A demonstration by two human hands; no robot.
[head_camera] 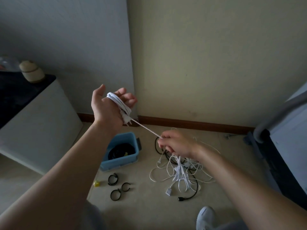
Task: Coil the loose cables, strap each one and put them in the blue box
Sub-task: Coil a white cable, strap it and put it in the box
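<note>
Left hand [109, 108] raised, fingers half curled, white cable [118, 103] wound round palm. Right hand [176, 144] pinches taut strand. Loose cables [179, 173] on floor beside blue box [121, 151].

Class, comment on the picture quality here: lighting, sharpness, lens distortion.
Head view: dim, flat indoor light, no glare; wide-angle bending curves the wall edges and stretches both forearms; white cable taut and slightly soft between left hand and right hand; blue box interior murky.
</note>
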